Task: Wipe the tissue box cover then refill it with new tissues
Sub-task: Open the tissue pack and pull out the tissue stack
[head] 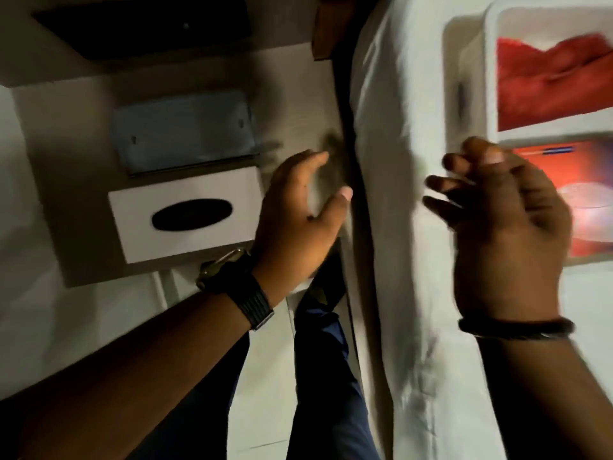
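Both empty, the left hand (298,207) and right hand (501,224) hover open-fingered as the white tissue box cover (185,214) waits at the bedside table's (49,180) near edge, best steadied before wiping with a cloth.

Room dim, warm indoor light — source cannot be told. Whole frame soft with motion blur; right hand (504,234) fingers smeared, left hand (298,220) edges ghosted. Red items in white tray (491,78) blurred past recognition, pale glare patch below them. White bed sheet (398,127) brightest area. Deep shadow over both forearms, lower corners darkest. Wide-angle bend at edges — tissue box cover (185,214) skewed.
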A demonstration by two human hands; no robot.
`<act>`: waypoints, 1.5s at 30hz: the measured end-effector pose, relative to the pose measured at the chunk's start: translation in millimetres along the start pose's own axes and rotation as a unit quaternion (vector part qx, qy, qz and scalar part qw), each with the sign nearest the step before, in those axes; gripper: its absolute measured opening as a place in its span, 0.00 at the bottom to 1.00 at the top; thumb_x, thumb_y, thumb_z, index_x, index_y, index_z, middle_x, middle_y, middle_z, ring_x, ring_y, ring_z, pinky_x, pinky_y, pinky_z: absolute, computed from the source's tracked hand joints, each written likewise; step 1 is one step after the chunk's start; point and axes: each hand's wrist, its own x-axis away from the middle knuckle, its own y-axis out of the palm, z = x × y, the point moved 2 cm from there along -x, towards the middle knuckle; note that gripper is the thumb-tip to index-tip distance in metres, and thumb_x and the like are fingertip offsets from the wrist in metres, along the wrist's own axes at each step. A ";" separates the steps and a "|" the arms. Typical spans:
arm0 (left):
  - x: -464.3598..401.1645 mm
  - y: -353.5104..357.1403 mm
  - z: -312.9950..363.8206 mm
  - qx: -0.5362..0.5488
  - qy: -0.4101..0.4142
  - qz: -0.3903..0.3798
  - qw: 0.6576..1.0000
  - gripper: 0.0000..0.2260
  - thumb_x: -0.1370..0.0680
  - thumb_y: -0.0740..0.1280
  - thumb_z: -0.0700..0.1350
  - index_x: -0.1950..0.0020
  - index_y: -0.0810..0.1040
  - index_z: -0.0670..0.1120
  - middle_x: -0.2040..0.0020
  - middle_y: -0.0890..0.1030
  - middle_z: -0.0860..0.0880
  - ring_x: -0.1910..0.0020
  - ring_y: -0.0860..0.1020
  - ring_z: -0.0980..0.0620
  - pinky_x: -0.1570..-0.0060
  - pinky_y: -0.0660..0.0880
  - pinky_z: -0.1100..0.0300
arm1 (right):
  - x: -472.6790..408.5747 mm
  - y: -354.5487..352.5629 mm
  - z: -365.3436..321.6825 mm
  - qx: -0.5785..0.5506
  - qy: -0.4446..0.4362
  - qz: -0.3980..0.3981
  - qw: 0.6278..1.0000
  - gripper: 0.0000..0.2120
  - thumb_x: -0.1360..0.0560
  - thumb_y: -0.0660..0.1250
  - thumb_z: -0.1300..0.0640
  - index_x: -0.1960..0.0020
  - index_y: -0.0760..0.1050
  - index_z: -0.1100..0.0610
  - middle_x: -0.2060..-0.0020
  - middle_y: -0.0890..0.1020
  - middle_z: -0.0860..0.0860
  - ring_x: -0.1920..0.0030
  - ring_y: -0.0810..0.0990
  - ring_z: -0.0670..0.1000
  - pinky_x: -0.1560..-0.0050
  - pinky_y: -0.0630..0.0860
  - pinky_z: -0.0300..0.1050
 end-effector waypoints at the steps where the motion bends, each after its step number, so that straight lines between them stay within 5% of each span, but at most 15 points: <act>1: 0.6 10.6 15.6 0.000 0.024 -0.017 1.000 0.21 0.24 0.70 0.43 0.32 0.72 0.42 0.32 0.72 0.46 0.32 0.70 0.51 0.32 0.68 0.51 | -8.4 -19.6 -10.2 0.002 -0.024 0.021 0.999 0.06 0.21 0.63 0.55 0.49 0.78 0.55 0.57 0.82 0.51 0.59 0.81 0.51 0.56 0.79 0.45; 5: 4.1 51.3 68.5 -0.051 0.141 -0.056 0.987 0.22 0.25 0.70 0.44 0.33 0.73 0.37 0.31 0.72 0.40 0.30 0.69 0.46 0.32 0.68 0.51 | -54.2 -103.7 -24.3 0.125 -0.066 0.101 0.985 0.08 0.18 0.57 0.57 0.45 0.74 0.50 0.54 0.80 0.43 0.57 0.80 0.40 0.55 0.75 0.36; 8: 5.7 84.1 96.3 -0.085 0.194 -0.078 0.974 0.24 0.25 0.70 0.44 0.32 0.71 0.35 0.28 0.67 0.37 0.27 0.66 0.42 0.31 0.68 0.49 | -91.3 -157.4 -13.3 0.228 -0.043 0.128 0.964 0.11 0.19 0.60 0.59 0.39 0.75 0.58 0.50 0.80 0.46 0.57 0.79 0.35 0.57 0.74 0.32; 12: 7.3 126.6 118.2 -0.172 0.245 -0.107 0.948 0.28 0.26 0.72 0.46 0.30 0.70 0.36 0.25 0.63 0.36 0.24 0.60 0.40 0.27 0.61 0.58 | -112.0 -190.0 -10.6 0.284 -0.054 0.194 0.938 0.20 0.26 0.65 0.45 0.41 0.79 0.58 0.47 0.83 0.54 0.48 0.81 0.50 0.46 0.76 0.41; 16: -1.2 174.0 130.2 -0.343 0.280 -0.184 0.877 0.41 0.30 0.72 0.58 0.26 0.62 0.38 0.23 0.57 0.37 0.23 0.53 0.38 0.26 0.55 0.44 | -128.0 -203.2 -3.6 0.389 -0.090 0.139 0.906 0.16 0.26 0.66 0.51 0.54 0.79 0.65 0.57 0.82 0.63 0.53 0.79 0.62 0.53 0.73 0.47; 20: -11.6 209.4 136.4 -0.478 0.294 -0.172 0.810 0.53 0.39 0.64 0.74 0.23 0.58 0.43 0.27 0.65 0.43 0.31 0.66 0.40 0.34 0.62 0.44 | -145.6 -218.2 9.2 0.464 -0.056 0.116 0.876 0.18 0.25 0.66 0.46 0.49 0.80 0.62 0.52 0.81 0.63 0.47 0.76 0.65 0.50 0.69 0.50; 24: -12.1 226.1 132.7 -0.492 0.298 -0.122 0.808 0.56 0.42 0.63 0.76 0.24 0.59 0.43 0.33 0.71 0.43 0.40 0.71 0.41 0.43 0.66 0.46 | -141.5 -226.1 19.0 0.459 -0.070 0.124 0.877 0.17 0.25 0.66 0.44 0.54 0.79 0.58 0.55 0.80 0.61 0.51 0.75 0.60 0.59 0.57 0.41; 29: -10.7 227.5 130.7 -0.493 0.304 -0.112 0.808 0.56 0.45 0.65 0.72 0.24 0.59 0.43 0.33 0.71 0.43 0.39 0.70 0.40 0.42 0.66 0.45 | -135.9 -229.0 15.5 0.361 -0.055 0.138 0.921 0.15 0.25 0.67 0.47 0.48 0.81 0.57 0.51 0.81 0.57 0.47 0.77 0.58 0.52 0.67 0.42; 36: -7.3 212.7 135.1 -0.357 0.342 -0.099 0.864 0.56 0.41 0.62 0.75 0.23 0.56 0.42 0.31 0.67 0.41 0.34 0.65 0.44 0.40 0.64 0.50 | -113.0 -235.3 -34.2 0.219 -0.097 0.119 0.964 0.06 0.25 0.66 0.54 0.56 0.80 0.55 0.59 0.83 0.49 0.54 0.80 0.49 0.52 0.75 0.40; 40: -3.7 202.6 136.1 -0.270 0.342 -0.097 0.895 0.56 0.42 0.68 0.67 0.22 0.51 0.43 0.28 0.62 0.43 0.32 0.66 0.46 0.39 0.70 0.51 | -90.3 -235.2 -61.8 0.163 -0.119 0.069 0.977 0.10 0.26 0.68 0.48 0.49 0.81 0.51 0.50 0.83 0.49 0.46 0.81 0.47 0.44 0.77 0.49; 43: -2.9 192.5 132.5 -0.226 0.359 -0.101 0.900 0.56 0.42 0.71 0.63 0.22 0.50 0.42 0.26 0.60 0.44 0.28 0.62 0.52 0.34 0.67 0.58 | -75.2 -230.0 -70.4 0.170 -0.102 0.086 0.976 0.17 0.29 0.69 0.41 0.45 0.79 0.49 0.50 0.83 0.45 0.49 0.81 0.42 0.51 0.76 0.34; 45: -2.1 185.8 131.4 -0.224 0.357 -0.110 0.900 0.58 0.42 0.73 0.62 0.22 0.48 0.43 0.25 0.58 0.44 0.27 0.62 0.50 0.34 0.67 0.57 | -68.3 -223.5 -74.0 0.198 -0.093 0.120 0.968 0.17 0.30 0.68 0.39 0.48 0.79 0.49 0.58 0.83 0.44 0.55 0.81 0.43 0.55 0.77 0.36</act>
